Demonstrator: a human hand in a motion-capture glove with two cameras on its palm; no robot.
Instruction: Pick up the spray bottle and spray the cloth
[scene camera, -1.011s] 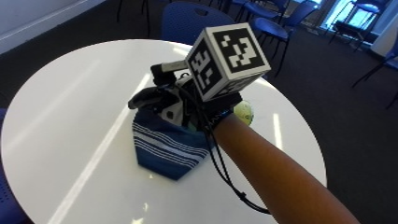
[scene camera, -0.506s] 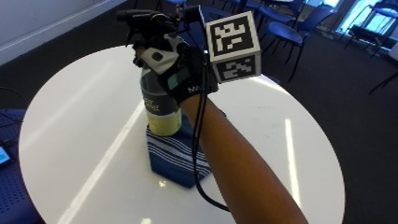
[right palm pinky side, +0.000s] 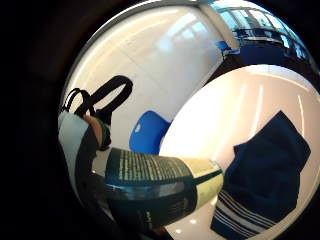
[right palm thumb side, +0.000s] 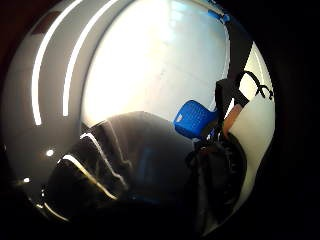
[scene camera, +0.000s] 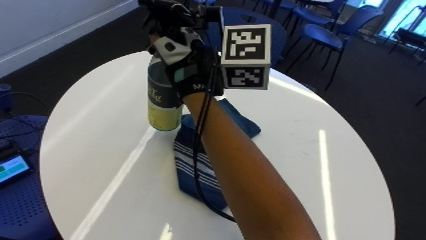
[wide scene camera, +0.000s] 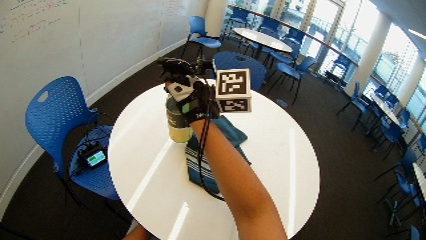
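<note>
Bottle up, cloth below.
My gloved right hand (scene camera: 190, 75) grips the spray bottle (scene camera: 162, 102) upright, lifted off the round white table (scene camera: 93, 130); to its right the blue striped cloth (scene camera: 196, 165) lies flat on the table under my forearm.

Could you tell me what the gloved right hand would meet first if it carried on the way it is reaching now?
Probably nothing: the right hand holds the spray bottle above the table, and beyond lies open floor.
</note>
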